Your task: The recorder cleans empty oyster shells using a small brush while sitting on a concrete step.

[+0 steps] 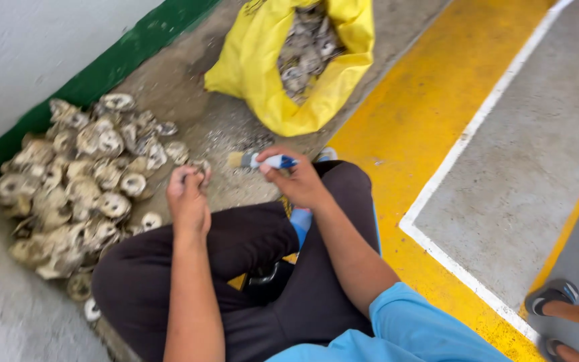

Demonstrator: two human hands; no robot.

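The work in hand looks like the cleaning of shells one at a time, and this moment sits at the brushing step: the left hand (187,198), just left of the frame's centre, is closed around a small shell (202,167) whose edge peeps out above the fingers, and the right hand (297,182), near the centre, pinches a paintbrush (263,161) with a blue and white handle, its pale bristles pointing left toward that shell. Brush tip and shell stand near each other but apart, so I judge the stroke is not being made at this instant. The next move would call for bringing the bristles onto the shell's face while the left grip turns it to expose the dirty side, with a light touch so the shell does not slip. Both grips are narrow: the left one wrapped tight on the shell, the right one closed on the brush handle between thumb and fingers. A heap of shells (78,184) lies on the concrete floor (524,154) at the left of the frame, below a green strip of wall, and a yellow bag (252,64) holding more shells gapes open at the upper middle. Another person's sandalled foot (552,295) shows at the lower right.
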